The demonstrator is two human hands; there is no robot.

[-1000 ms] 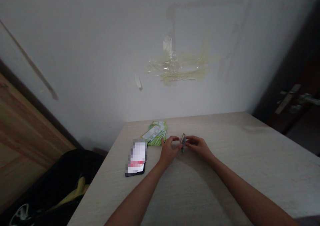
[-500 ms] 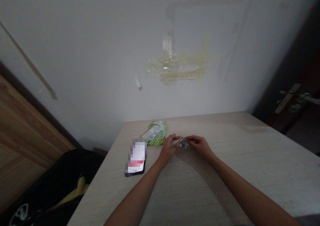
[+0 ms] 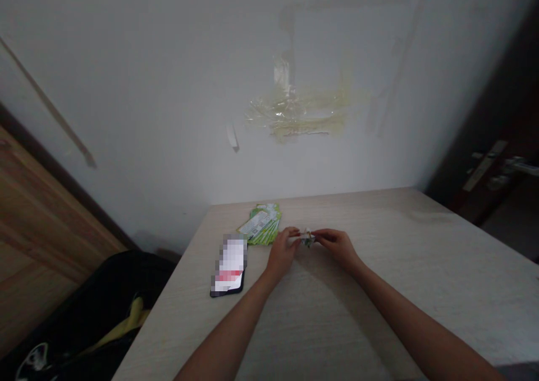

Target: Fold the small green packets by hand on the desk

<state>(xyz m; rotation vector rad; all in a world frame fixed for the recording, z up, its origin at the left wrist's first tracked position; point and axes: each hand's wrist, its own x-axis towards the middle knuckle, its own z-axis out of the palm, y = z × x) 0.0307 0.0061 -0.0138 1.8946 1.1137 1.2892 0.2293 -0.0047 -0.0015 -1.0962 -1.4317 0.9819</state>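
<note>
Lower and wider than its narrow, upright look a second ago, the scrap (image 3: 307, 238) is right of the phone (image 3: 231, 263), level with that phone's far end. Fingers of the left hand (image 3: 281, 256) pinch its left side, those of the right hand (image 3: 342, 248) its right. Green cards (image 3: 261, 228) lie fanned on the table (image 3: 379, 221), just beyond the phone.

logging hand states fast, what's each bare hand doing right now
Left hand: closed, pinching one side of a small crumpled white-and-green paper-like piece.
Right hand: closed, pinching its other side.
</note>
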